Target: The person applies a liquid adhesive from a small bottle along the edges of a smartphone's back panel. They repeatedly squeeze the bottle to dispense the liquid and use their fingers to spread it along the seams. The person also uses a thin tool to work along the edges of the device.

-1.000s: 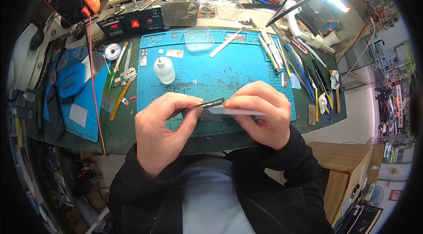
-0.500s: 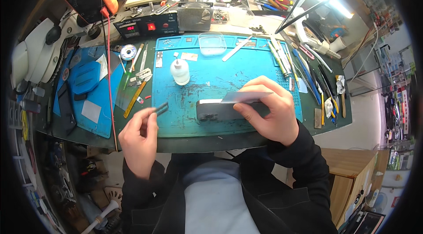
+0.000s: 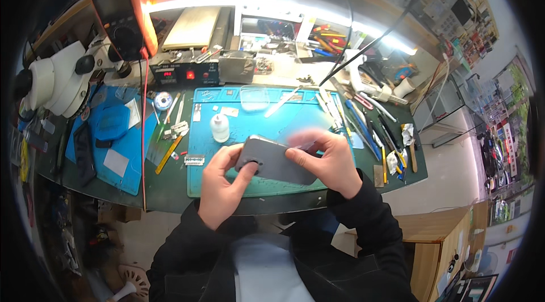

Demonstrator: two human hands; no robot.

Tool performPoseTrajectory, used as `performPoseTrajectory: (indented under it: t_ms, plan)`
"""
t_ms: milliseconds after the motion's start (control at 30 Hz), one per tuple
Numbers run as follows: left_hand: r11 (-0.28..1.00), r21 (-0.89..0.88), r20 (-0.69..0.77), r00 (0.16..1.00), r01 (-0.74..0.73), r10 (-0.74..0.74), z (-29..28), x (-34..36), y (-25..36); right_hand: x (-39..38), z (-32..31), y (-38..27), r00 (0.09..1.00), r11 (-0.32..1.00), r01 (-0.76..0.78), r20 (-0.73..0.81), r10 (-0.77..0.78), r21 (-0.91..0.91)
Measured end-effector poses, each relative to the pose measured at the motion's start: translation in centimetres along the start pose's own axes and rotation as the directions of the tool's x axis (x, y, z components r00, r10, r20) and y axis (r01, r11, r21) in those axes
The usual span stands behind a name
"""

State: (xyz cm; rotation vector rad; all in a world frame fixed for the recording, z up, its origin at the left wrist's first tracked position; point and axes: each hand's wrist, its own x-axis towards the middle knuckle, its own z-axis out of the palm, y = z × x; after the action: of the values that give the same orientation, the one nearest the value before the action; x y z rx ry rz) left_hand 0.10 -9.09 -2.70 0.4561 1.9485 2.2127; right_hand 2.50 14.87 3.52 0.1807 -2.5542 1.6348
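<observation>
A dark grey smartphone (image 3: 276, 161) is raised over the blue mat, tilted, its back with camera lenses toward me. My left hand (image 3: 225, 182) is closed on its left end, thumb beside the lenses and fingers behind the edge. At the upper right part of the phone, my right hand (image 3: 328, 160) pinches a thin see-through sheet (image 3: 307, 146) between thumb and fingers; motion smears its fingertips and the sheet. Left of my left hand, a razor blade (image 3: 194, 160) lies at the mat's left edge. Beyond the phone stands a clear squeeze bottle (image 3: 219, 128).
The blue work mat (image 3: 198, 182) carries a clear plastic tray (image 3: 254, 98) at its far side. Pens and tweezers crowd the right, near a wooden-handled brush (image 3: 413, 155). A solder spool (image 3: 163, 101), a yellow knife (image 3: 168, 155) and a red cable (image 3: 145, 148) are at left.
The razor blade has left my left hand and lies by the mat's edge. That hand now grips the phone, which has risen and tilted. My right hand still pinches the sheet. The view has shifted.
</observation>
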Motion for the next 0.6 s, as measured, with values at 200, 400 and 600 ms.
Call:
performPoseTrajectory:
  t_ms: [200, 400, 600]
  plan:
    - [0.82, -0.562, -0.083, 0.994, -0.109, 0.075, 4.4, 0.3, -1.0, -1.0, 3.3, -0.3, 0.921, 0.615, -0.332, 0.104, 0.376, 0.716]
    - [0.637, -0.758, 0.042, 0.985, 0.139, -0.165, 3.0, 1.3, 0.8, -4.2, 1.2, 1.8, 0.922, 0.552, -0.378, 0.247, 0.299, 0.743]
    - [0.663, -0.579, 0.284, 0.88, 0.474, -0.381, -0.1, -0.5, 1.5, -1.0, -4.4, 2.8, 0.999, 0.999, -0.039, 0.007, 0.039, 0.036]
